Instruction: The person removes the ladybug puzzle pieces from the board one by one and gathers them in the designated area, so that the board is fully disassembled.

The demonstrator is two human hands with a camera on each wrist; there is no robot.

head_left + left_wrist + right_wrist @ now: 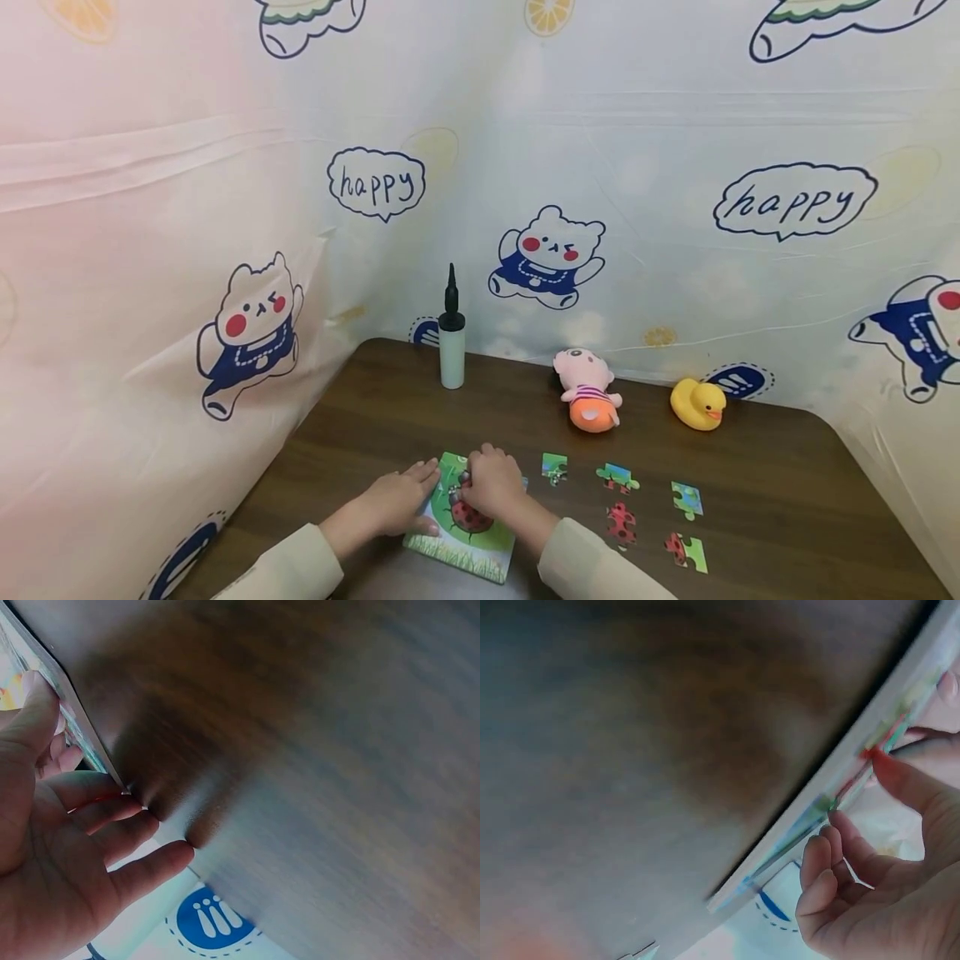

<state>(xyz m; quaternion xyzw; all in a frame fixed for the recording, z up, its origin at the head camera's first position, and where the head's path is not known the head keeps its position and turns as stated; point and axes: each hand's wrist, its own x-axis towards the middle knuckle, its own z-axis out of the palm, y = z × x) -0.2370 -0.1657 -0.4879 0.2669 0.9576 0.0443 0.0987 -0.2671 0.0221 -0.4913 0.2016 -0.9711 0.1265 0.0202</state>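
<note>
A puzzle board (468, 557) with a ladybug picture on green lies on the table below me. My left hand (396, 500) rests along its left side with fairly straight fingers. In the left wrist view, the fingertips (154, 817) meet the tabletop beside the board's edge and the thumb (37, 712) lies over the board. My right hand (495, 483) is over the upper right part of the picture. Its thumb and index finger pinch a thin puzzle piece (851, 784) with red and green on it, close over the board; the hand hides most of this piece in the head view.
Several loose puzzle pieces (622, 523) lie on the brown table (787, 500) right of the board. Farther back stand a hand pump (452, 354) with a black nozzle, a pink plush toy (588, 392) and a yellow rubber duck (697, 404). A printed curtain (645, 275) hangs behind.
</note>
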